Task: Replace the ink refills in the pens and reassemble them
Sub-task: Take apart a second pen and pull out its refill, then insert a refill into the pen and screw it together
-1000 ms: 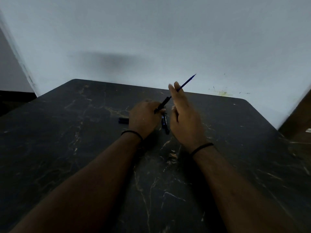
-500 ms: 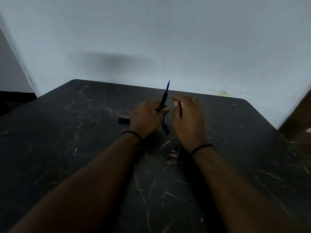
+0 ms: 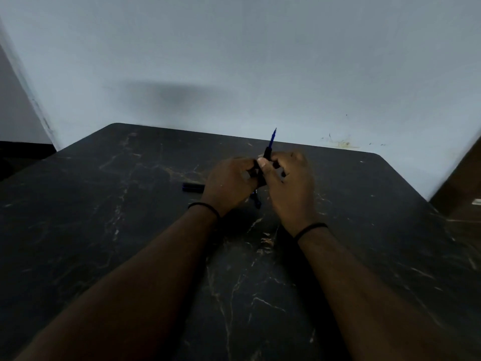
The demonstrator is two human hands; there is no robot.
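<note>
A black pen barrel [image 3: 267,153] stands nearly upright between my two hands, with a blue refill tip [image 3: 272,136] sticking out of its top. My left hand [image 3: 230,182] grips the barrel's lower part. My right hand [image 3: 289,186] meets it from the right, thumb and fingers curled round the barrel just under the tip. Another dark pen [image 3: 256,200] lies on the table under my hands, mostly hidden. A short black pen piece [image 3: 193,187] lies on the table just left of my left hand.
The dark marble-patterned table [image 3: 130,230] stretches wide on both sides of my forearms. A pale wall rises right behind its far edge. A brown piece of furniture [image 3: 460,188] stands past the right corner.
The refill has slid deeper into the barrel, so less blue shows. My right hand has closed in from the right and taken hold of the barrel beside my left hand.
</note>
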